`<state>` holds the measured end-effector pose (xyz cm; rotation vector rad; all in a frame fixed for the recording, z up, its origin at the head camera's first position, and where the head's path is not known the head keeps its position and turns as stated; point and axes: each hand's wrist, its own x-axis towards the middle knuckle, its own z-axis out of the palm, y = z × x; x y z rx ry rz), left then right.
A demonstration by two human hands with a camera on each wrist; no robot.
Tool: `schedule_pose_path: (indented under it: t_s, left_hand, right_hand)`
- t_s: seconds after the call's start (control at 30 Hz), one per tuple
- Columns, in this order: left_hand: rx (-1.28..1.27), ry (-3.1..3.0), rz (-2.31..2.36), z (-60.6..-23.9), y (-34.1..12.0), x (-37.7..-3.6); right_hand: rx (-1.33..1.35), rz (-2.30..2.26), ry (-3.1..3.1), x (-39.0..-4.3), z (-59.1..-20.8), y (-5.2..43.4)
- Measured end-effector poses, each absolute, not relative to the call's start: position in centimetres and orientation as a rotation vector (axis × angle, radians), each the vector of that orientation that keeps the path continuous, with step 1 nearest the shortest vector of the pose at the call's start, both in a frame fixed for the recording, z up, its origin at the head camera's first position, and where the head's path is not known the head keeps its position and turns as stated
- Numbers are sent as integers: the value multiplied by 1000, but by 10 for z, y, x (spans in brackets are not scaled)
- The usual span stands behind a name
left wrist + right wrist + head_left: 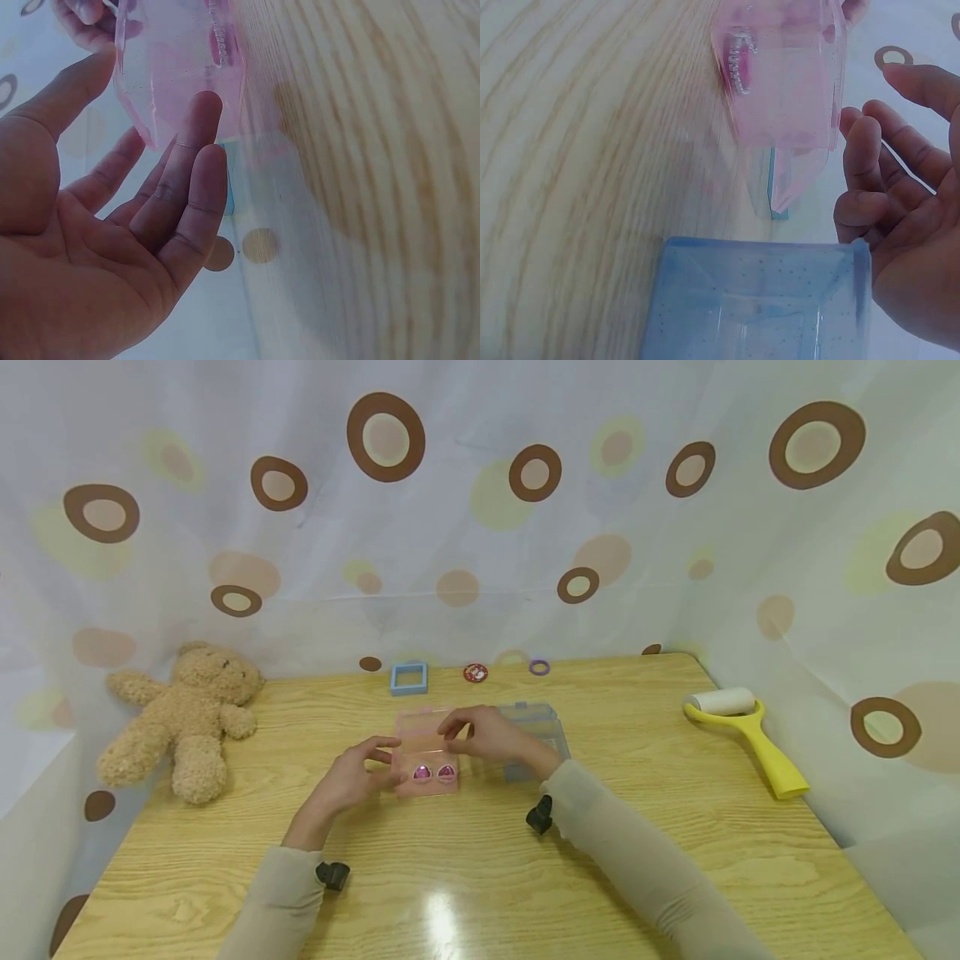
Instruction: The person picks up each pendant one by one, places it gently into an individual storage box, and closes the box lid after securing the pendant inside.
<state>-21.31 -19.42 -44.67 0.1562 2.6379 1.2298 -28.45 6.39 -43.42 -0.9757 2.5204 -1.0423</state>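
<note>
A person's 2 hands meet at a clear pink plastic box [426,752] on the wooden worktop [480,860]. The left hand [351,781] touches its side with relaxed fingers; the right hand [487,735] grips its top edge. A clear blue box [543,727] sits just beside it.

Both arms wear long, close-fitting sleeves of pale beige cloth reaching to the wrists; the left hand [347,781] and right hand [491,735] are bare, and a small black device is strapped under each wrist
</note>
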Motion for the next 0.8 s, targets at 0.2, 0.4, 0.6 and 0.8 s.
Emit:
schedule_pose_path:
  t_s: [0.2,0.4,0.6,0.8]
  left_hand:
    - [151,2622,1245,-447,-194,-214]
    - [160,2621,1253,-447,-194,-216]
    - [158,2616,1263,-447,-194,-216]
    - [157,2607,1267,-449,-195,-215]
  right_hand:
    - [-913,-1061,2559,-286,-433,65]
    - [-794,-1123,2588,-288,-432,65]
    - [-728,-1149,2620,-290,-433,64]
    - [-695,-1134,2597,-293,-438,62]
